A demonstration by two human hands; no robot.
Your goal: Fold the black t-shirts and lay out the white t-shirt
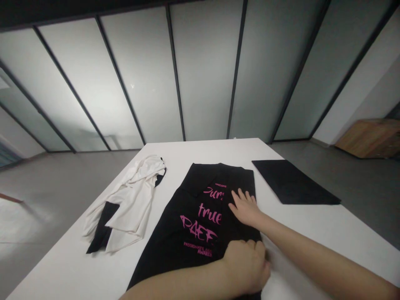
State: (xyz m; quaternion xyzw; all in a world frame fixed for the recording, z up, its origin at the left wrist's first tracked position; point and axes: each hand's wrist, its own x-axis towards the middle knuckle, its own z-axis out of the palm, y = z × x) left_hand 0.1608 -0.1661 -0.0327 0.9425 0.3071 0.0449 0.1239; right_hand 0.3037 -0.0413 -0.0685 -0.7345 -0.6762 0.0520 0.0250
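A black T-shirt with pink lettering lies on the white table in front of me, its right side folded inward over part of the print. My right hand rests flat on the folded part, fingers spread. Nearer to me, my left hand reaches across the shirt and is closed at its right edge, knuckles up. The fingertips of that hand are mostly hidden, and the fabric runs in under them. My left forearm covers the shirt's lower part.
Left on the white table lies a crumpled heap of white clothing with black fabric showing from under it. A flat black folded cloth lies on the right. Frosted glass panels stand beyond; a wooden box-like object is at far right.
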